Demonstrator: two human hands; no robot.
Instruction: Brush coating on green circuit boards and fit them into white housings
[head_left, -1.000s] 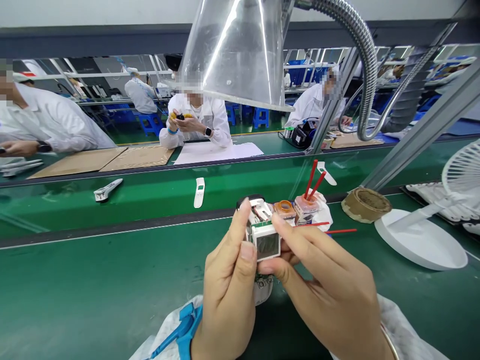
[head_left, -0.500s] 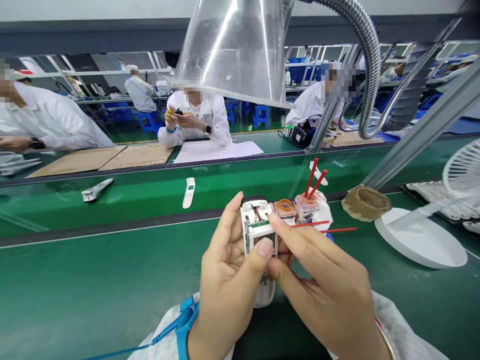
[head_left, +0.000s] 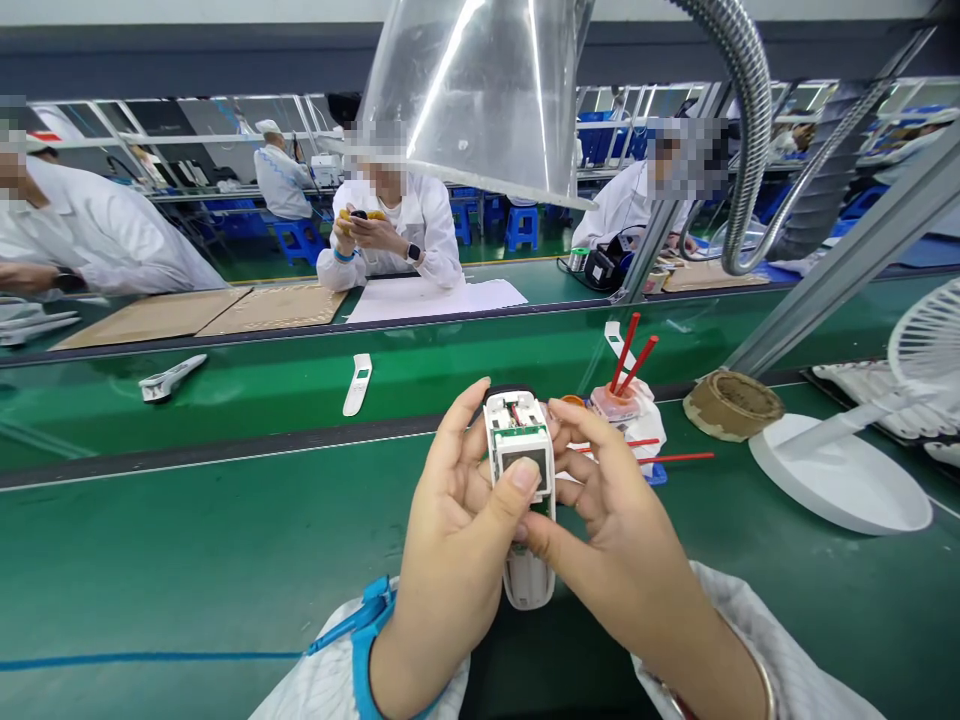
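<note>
A white handheld device (head_left: 529, 575) with its inside showing stands between my hands, a small grey screen in a white frame and green circuit board on its face. My left hand (head_left: 457, 540) is wrapped round its left side, thumb pressed on the screen. At the right edge, my right hand (head_left: 611, 520) holds the device between thumb and curled fingers, the thumb low near the board. A blue strap with a cord circles my left wrist.
Behind my hands is a pink container (head_left: 616, 402) with red sticks. To the right lie a brown tape roll (head_left: 733, 405) and a white fan (head_left: 847, 480). White parts lie on the green belt (head_left: 262, 395). A clear hood (head_left: 480, 100) hangs above; people sit opposite.
My right hand's fingers have moved off the device's upper face to its right side, showing more of the screen. The white parts on the belt have shifted left.
</note>
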